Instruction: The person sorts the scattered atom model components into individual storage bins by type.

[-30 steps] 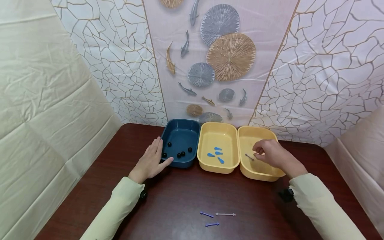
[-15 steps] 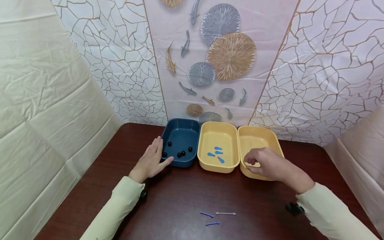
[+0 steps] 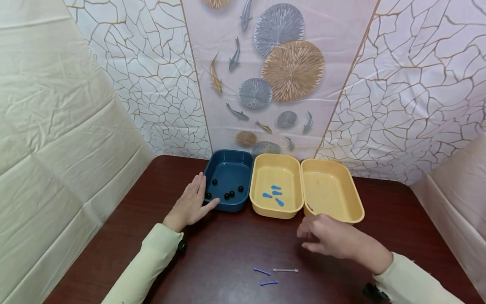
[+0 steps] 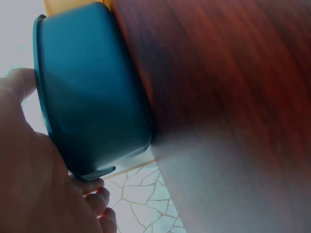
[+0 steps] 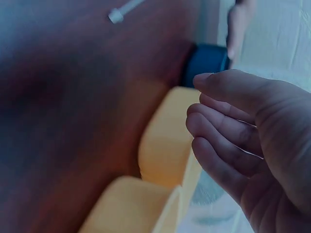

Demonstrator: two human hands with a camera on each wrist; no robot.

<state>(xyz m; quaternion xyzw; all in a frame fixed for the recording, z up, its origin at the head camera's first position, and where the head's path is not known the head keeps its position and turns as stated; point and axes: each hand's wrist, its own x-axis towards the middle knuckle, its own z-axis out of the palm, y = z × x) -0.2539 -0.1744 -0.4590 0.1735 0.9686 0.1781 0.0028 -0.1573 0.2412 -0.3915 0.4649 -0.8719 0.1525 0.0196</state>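
My left hand (image 3: 188, 203) rests on the left rim of the dark blue bin (image 3: 231, 157), fingers straight and thumb over the front rim. Several black balls (image 3: 232, 194) lie in that bin. Loosely bent, the fingers of my right hand (image 3: 329, 235) hold nothing, as the right wrist view also shows. That hand hovers over the table, just before the right yellow bin (image 3: 329, 171). A thin stick (image 3: 310, 207) is partly visible at that bin's front left. Nearer me lie a pale knob-ended stick (image 3: 286, 270) and two purple ones, a rear stick (image 3: 262, 271) and a front stick (image 3: 268, 283).
Between the two outer bins stands a middle yellow bin (image 3: 276, 162) with several blue drop-shaped pieces (image 3: 276, 193) inside. All three bins form a row at the back of the dark wooden table (image 3: 228, 249). A patterned cloth (image 3: 152, 84) hangs behind them.
My right hand has come out of the right yellow bin toward me, over the table. The stick seen at its fingers earlier now lies at the bin's front left. My left hand stays put.
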